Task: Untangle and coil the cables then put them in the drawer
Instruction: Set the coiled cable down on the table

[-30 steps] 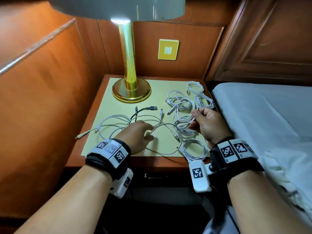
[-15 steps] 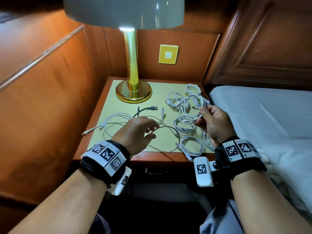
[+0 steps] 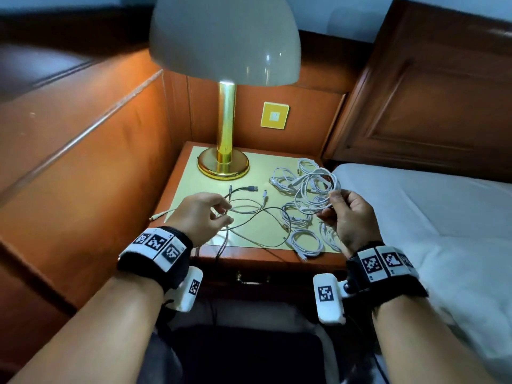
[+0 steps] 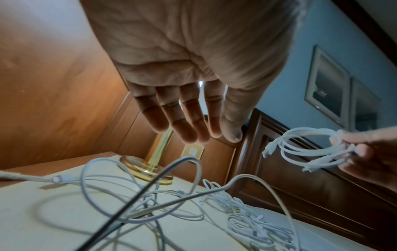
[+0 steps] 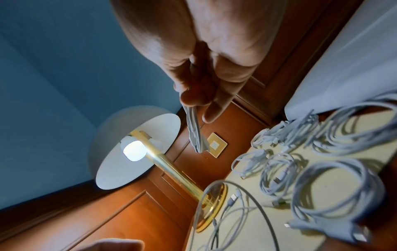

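1. Right hand [image 3: 347,217]: raised above the right side of the nightstand, thumb and fingers pinching a coiled white cable [image 3: 315,192]. The loops stand up and away from the fingers toward the lamp; in the right wrist view the strands [image 5: 196,134] hang out from the pinch.
2. Left hand [image 3: 199,214]: hovering over the loose cables at the left front of the tabletop. In the left wrist view [image 4: 193,81] the fingers are straight and close together, gripping nothing; the cables lie below the palm, and I cannot tell whether any fingertip touches one.
3. Loose tangle of white and grey cables [image 3: 249,214]: uncoiled, sprawled across the middle of the top, one strand running off the front edge. A dark cable with a black plug [image 3: 243,188] lies at the far side of it. A cream-tipped connector [image 3: 156,216] sticks out at the left edge.
4. Small white coiled cables [image 3: 306,241]: several separate bundles lying flat on the right half of the top, under and in front of the right hand; more [image 3: 282,177] lie toward the back.
5. Wooden nightstand with pale yellow top [image 3: 205,156]: bears all the cables and the lamp.
6. Drawer with brass handle [image 3: 250,278]: in the nightstand's front, closed; contents hidden.
7. Brass table lamp with pale dome shade [image 3: 224,162]: lit, standing at the back left of the top.
8. Bed with white sheet [image 3: 415,206]: just beside the nightstand, on the right.
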A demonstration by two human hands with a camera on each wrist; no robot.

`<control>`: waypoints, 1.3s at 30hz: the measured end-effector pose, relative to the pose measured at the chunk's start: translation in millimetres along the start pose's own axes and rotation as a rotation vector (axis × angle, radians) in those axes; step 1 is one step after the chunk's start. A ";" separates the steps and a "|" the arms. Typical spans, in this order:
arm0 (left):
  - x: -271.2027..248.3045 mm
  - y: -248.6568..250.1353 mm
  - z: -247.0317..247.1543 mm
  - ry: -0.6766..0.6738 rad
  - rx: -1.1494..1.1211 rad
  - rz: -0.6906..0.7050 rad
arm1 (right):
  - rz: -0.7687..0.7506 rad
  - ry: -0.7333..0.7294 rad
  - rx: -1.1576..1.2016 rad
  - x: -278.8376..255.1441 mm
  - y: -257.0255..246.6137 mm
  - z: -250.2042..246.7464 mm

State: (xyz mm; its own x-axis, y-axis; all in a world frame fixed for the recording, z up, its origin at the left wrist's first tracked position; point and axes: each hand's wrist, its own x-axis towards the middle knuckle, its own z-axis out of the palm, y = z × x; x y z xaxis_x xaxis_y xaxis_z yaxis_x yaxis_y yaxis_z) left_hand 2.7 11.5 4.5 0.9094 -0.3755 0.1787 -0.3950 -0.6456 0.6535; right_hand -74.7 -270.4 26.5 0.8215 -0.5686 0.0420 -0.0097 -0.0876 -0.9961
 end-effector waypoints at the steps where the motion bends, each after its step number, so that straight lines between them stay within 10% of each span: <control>1: -1.4 2.8 0.6 0.006 0.000 0.002 | -0.017 -0.003 -0.025 -1.1 -3.3 -2.3; 26: 166.9 -33.2 1.6 -0.356 0.332 -0.111 | 0.229 -0.163 -0.256 278.2 15.6 81.3; 39: 202.9 -63.4 5.2 -0.446 0.266 -0.153 | 0.492 -0.180 -0.476 307.7 44.3 125.8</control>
State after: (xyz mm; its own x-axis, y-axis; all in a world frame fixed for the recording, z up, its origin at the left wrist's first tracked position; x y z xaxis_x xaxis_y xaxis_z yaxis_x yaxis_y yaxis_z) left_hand 211.6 -27.2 -4.5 0.8386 -0.4721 -0.2717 -0.3340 -0.8396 0.4283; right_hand 249.3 -346.4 -14.5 0.7385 -0.4940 -0.4589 -0.6190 -0.2267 -0.7520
